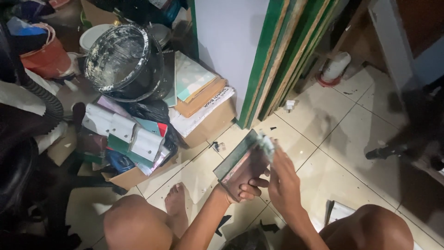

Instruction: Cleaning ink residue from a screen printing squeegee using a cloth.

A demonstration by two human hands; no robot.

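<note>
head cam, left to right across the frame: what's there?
Orange bucket → black paint-smeared bucket → cardboard box of papers → small board held in left hand → right hand → white bottle by the wall.

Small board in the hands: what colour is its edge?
Green edge on the small board, with a brownish face; head view shows it best.

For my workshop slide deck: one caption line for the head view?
Seated on a tiled floor, both hands, left and right, hold a green-edged board beside cluttered boxes.
</note>
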